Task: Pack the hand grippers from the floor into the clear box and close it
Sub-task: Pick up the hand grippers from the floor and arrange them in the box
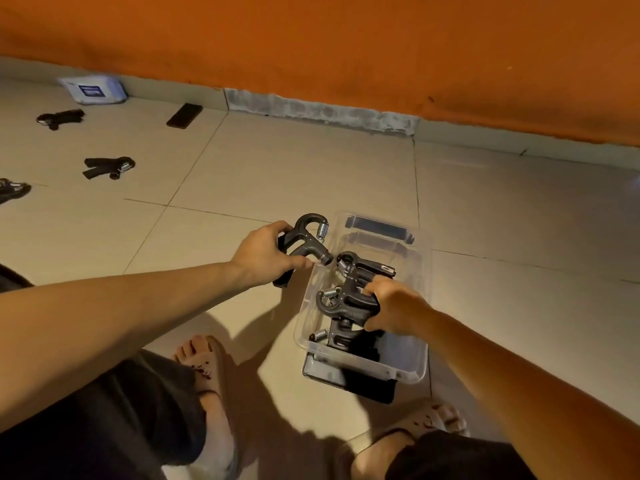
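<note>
The clear box sits open on the tiled floor between my feet, with three black hand grippers inside. My right hand reaches into the box and grips the middle hand gripper. Another gripper lies behind it and a third in front of it. My left hand holds a fourth black hand gripper by its handles just left of the box's rim, spring end up. Three more grippers lie far left on the floor.
A dark lid lies under the box's near end. A black phone and a white packet lie by the orange wall. My sandalled feet flank the box.
</note>
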Tool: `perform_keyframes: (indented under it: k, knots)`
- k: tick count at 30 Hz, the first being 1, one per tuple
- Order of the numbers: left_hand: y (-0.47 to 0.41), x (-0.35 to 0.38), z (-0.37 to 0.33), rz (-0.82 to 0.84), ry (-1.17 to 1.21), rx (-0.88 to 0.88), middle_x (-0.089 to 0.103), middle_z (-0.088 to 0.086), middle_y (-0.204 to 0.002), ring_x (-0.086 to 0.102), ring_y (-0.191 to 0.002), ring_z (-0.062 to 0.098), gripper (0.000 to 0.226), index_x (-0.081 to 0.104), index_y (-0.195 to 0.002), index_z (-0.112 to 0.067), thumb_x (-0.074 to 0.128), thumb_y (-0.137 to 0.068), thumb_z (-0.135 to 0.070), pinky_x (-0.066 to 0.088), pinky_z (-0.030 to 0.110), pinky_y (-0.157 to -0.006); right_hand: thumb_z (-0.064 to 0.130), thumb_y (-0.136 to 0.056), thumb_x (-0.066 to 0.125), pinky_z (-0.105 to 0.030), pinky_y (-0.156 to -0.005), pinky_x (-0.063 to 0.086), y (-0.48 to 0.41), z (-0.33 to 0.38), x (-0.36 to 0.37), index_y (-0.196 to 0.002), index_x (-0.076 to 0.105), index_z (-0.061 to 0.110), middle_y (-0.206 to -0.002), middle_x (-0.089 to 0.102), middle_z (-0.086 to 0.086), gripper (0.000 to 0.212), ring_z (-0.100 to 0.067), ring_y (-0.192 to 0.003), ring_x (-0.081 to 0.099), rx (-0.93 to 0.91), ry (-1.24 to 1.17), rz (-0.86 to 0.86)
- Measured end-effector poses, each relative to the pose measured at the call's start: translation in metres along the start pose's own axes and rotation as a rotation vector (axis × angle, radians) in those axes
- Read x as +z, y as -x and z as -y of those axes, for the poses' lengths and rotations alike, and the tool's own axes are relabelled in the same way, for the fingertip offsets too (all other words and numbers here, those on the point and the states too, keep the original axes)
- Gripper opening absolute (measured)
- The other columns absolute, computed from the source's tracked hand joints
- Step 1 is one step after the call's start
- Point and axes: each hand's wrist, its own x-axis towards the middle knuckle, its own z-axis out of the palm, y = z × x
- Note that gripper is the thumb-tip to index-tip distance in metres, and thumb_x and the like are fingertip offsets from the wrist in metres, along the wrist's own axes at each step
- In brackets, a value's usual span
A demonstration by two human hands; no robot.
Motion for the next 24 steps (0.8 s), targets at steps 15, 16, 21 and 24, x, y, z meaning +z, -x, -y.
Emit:
perform_keyframes:
  k: [15,16,21,24]
  knots:
    - [0.035,0.043,0.004,-0.049,0.202,-0.073,0.072,-0.010,-0.099,0.067,-0.092,0.006,0.063,0.068,-0.120,-0.025,0.093,-0.066,-0.046,0.048,0.024,-0.078,0.041,-0.076,0.083,-0.034,-0.107,0.044,-0.025,-0.024,0.063,-0.143,0.051,0.020,-0.139,0.054,0.000,0.077,-0.022,-0.127,0.055,-0.126,0.032,0.169]
    - [0.035,0.045,0.005,-0.046,0.194,-0.067,0.072,-0.010,-0.100,0.067,-0.092,0.006,0.063,0.068,-0.121,-0.025,0.092,-0.067,-0.046,0.048,0.024,-0.079,0.041,-0.076,0.084,-0.036,-0.107,0.045,-0.026,-0.024,0.067,-0.143,0.051,0.021,-0.138,0.055,0.002,0.076,-0.023,-0.125,0.056,-0.122,0.036,0.161]
    - [0.038,0.050,0.012,-0.028,0.169,-0.059,0.072,-0.011,-0.099,0.067,-0.091,0.006,0.060,0.068,-0.120,-0.025,0.092,-0.069,-0.044,0.049,0.025,-0.080,0.035,-0.079,0.084,-0.037,-0.103,0.049,-0.029,-0.025,0.078,-0.138,0.055,0.020,-0.131,0.058,0.001,0.067,-0.024,-0.117,0.061,-0.121,0.068,0.141]
    - [0.036,0.051,0.011,-0.022,0.185,-0.061,0.072,-0.012,-0.098,0.066,-0.090,0.003,0.054,0.067,-0.116,-0.028,0.092,-0.070,-0.041,0.047,0.017,-0.074,0.029,-0.082,0.081,-0.037,-0.103,0.049,-0.029,-0.024,0.081,-0.137,0.057,0.017,-0.132,0.056,0.000,0.061,-0.024,-0.116,0.060,-0.136,0.095,0.128]
